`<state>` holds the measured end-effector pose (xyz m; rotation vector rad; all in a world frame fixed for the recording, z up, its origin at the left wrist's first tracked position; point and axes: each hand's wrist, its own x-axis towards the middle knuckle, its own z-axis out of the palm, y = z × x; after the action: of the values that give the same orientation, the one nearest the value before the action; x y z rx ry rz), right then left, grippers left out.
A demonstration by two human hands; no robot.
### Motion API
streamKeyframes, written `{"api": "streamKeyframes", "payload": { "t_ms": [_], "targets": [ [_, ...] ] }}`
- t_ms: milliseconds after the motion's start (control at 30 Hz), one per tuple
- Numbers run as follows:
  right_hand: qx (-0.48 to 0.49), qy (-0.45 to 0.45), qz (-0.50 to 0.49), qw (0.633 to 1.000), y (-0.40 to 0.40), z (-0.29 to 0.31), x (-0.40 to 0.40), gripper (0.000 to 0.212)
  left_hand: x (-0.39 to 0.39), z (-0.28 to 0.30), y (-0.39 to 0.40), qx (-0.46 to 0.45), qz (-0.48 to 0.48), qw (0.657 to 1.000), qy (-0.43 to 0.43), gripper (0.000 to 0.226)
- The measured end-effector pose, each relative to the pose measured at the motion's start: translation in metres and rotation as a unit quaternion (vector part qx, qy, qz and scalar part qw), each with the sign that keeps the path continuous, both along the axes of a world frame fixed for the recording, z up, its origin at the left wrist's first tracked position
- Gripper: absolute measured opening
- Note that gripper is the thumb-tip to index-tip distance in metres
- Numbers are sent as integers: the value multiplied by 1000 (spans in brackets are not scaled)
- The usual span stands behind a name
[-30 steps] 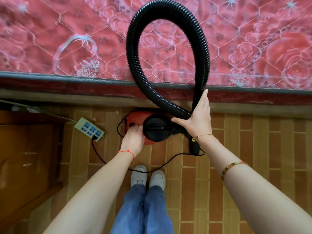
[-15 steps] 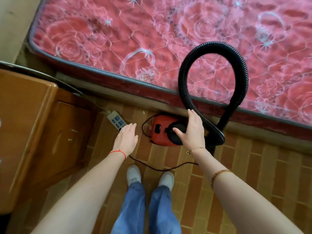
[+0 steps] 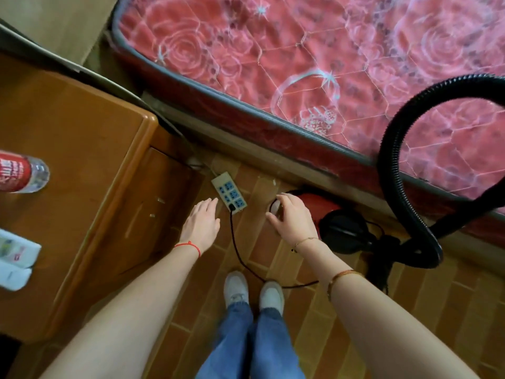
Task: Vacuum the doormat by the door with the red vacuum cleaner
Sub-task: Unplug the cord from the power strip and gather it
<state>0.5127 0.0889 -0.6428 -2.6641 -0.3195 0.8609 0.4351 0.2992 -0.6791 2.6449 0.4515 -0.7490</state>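
Observation:
The red vacuum cleaner [image 3: 323,206] lies on the brick-pattern floor against the bed base. Its black front cap [image 3: 344,233] faces right. The black ribbed hose [image 3: 393,149] loops up over the mattress and comes back down at the right. My right hand [image 3: 292,218] is on the vacuum's left end with its fingers curled over it. My left hand [image 3: 202,228] hovers flat with fingers apart and holds nothing, just left of a white power strip [image 3: 229,196]. The vacuum's black cord [image 3: 237,250] is plugged into the strip. No doormat or door is in view.
A wooden nightstand [image 3: 68,160] stands close on the left, with a red-labelled bottle [image 3: 21,170] and a white packet [image 3: 13,258] on it. The red rose-pattern mattress [image 3: 300,64] fills the far side. The cord runs across the floor in front of my shoes [image 3: 254,291].
The view has swung left and the nightstand top now shows. My left hand left the vacuum and moved toward the power strip. My right hand shifted from the hose to the vacuum's left end.

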Motion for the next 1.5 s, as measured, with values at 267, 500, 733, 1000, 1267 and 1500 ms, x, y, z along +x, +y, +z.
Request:
{"api": "streamKeyframes", "payload": {
  "t_ms": [267,500,733,1000,1267,1500],
  "targets": [
    [-2,90,29,996,59,-117,-1,50,-6,-107,23,17,-7,999,32,57],
    [14,124,33,992,104,-212,-14,46,-17,-210,37,-32,23,999,2,73],
    [-72,109,66,989,135,-276,-14,48,-2,-286,33,-73,2,996,-57,82],
    [-116,50,130,983,146,-293,-6,46,5,-311,18,-58,-7,995,-79,84],
    [-70,116,148,980,143,-268,13,36,13,-315,14,-39,26,995,-85,83],
    [-14,140,97,985,142,-253,4,26,28,-276,21,-74,68,995,-25,43]
  ]
}}
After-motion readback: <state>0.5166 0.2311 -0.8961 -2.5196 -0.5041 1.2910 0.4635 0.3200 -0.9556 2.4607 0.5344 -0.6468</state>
